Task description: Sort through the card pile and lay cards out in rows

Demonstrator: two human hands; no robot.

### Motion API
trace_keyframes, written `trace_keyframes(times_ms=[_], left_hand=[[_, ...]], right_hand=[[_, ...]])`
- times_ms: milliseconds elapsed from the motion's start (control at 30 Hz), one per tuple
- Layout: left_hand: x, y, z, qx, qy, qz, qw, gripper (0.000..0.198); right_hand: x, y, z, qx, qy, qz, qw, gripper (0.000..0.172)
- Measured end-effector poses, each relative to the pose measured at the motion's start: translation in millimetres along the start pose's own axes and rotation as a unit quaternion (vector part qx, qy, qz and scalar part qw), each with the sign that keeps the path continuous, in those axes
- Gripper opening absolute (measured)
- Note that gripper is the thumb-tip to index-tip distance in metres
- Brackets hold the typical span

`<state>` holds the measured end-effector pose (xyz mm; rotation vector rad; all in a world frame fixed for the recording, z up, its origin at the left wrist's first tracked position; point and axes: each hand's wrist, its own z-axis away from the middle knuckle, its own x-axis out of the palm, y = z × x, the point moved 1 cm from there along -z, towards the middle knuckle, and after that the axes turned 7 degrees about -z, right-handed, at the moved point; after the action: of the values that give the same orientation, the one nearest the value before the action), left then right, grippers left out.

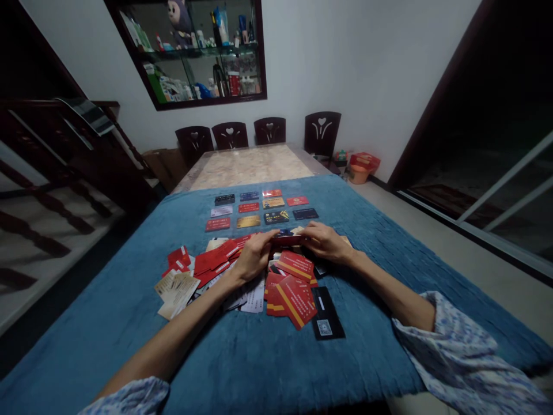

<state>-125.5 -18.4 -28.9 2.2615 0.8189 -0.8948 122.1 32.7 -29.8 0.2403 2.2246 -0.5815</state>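
Note:
A loose heap of red, cream and black cards (pixel 242 276) lies on the blue cloth (pixel 380 230) in front of me. My left hand (pixel 254 253) and my right hand (pixel 326 242) meet over the far side of the heap. Both pinch the ends of a small stack of red cards (pixel 287 240) held between them. Beyond the hands, several cards (pixel 263 208) lie face up in neat rows. A black card with a QR code (pixel 326 314) lies at the near right of the heap.
The cloth covers the near part of a long marble-topped table (pixel 250 164). Several dark chairs (pixel 259 131) stand at its far end. A wooden stair rail (pixel 64 150) is at left, a glass wall cabinet (pixel 199 52) above, a sliding door frame (pixel 496 190) at right.

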Motion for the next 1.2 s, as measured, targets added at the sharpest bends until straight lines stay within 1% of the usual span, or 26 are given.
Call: trace_keyframes(times_ms=[100, 233, 400, 500, 667, 900, 1100, 1200], left_hand=[[0.6, -1.4, 1.0, 0.001, -0.005, 0.010, 1.000, 0.047], [1.5, -2.0, 2.2, 0.007, -0.007, 0.016, 1.000, 0.040], [2.9, -2.8, 2.7, 0.006, -0.011, 0.018, 1.000, 0.042], [3.3, -2.1, 1.6, 0.007, -0.012, 0.016, 1.000, 0.042], [2.5, 1.5, -1.6, 0.009, -0.014, 0.018, 1.000, 0.044], [2.1, 5.0, -6.0, -0.012, 0.001, 0.032, 0.999, 0.041], [1.3, 6.4, -8.4, -0.045, 0.022, 0.034, 0.998, 0.046], [-0.3, 6.7, -9.6, -0.047, 0.027, 0.032, 0.998, 0.049]], right_hand=[[0.3, -1.2, -0.2, 0.009, 0.014, 0.011, 1.000, 0.020], [0.1, -3.5, -0.5, 0.013, 0.027, 0.013, 0.999, 0.022], [3.4, -0.3, 0.9, 0.027, 0.028, 0.026, 0.999, 0.033], [6.7, 2.6, 1.7, 0.034, 0.027, 0.039, 0.998, 0.035], [7.9, -1.5, 0.0, 0.005, 0.013, 0.053, 0.998, 0.036], [5.1, -5.6, -4.0, 0.001, 0.036, 0.082, 0.996, 0.036], [4.5, -8.6, -6.9, -0.006, 0.046, 0.074, 0.996, 0.037], [4.3, -10.3, -7.7, -0.017, 0.045, 0.078, 0.996, 0.040]])
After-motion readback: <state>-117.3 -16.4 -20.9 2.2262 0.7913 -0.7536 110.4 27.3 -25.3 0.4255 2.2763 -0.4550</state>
